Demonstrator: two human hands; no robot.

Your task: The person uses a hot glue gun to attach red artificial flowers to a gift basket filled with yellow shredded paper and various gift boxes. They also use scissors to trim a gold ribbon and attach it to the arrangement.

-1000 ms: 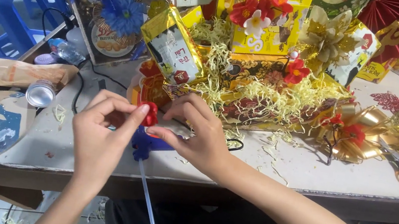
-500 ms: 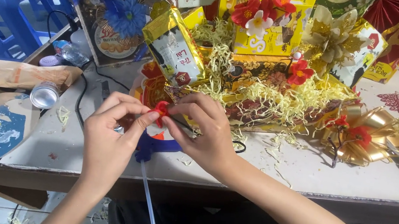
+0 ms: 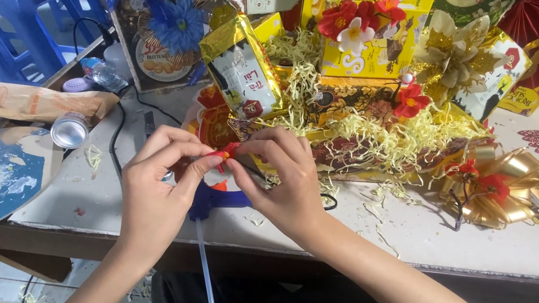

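Head view, looking down on a pale worktable point(image 3: 411, 242). Left hand point(image 3: 155, 188) and right hand point(image 3: 283, 181) meet near the table's front edge, fingertips pinched together on a small red flower piece point(image 3: 226, 153), which both hands grip between thumb and forefinger. Directly beneath the hands, at 6 o'clock from the red piece, lies a blue glue gun point(image 3: 213, 200) with a translucent glue stick point(image 3: 206, 276) running off toward the table's front edge. At 12 o'clock from the hands stands a gift hamper point(image 3: 359, 115) filled with yellow shredded paper, gold packets and red artificial flowers. At 9 o'clock lie a small metal tin point(image 3: 69, 130) and a brown paper bag point(image 3: 37, 101). At 3 o'clock, well apart, rests a gold ribbon bow point(image 3: 500, 187). A blue plastic stool point(image 3: 12, 31) stands at 10 o'clock, beyond the table.
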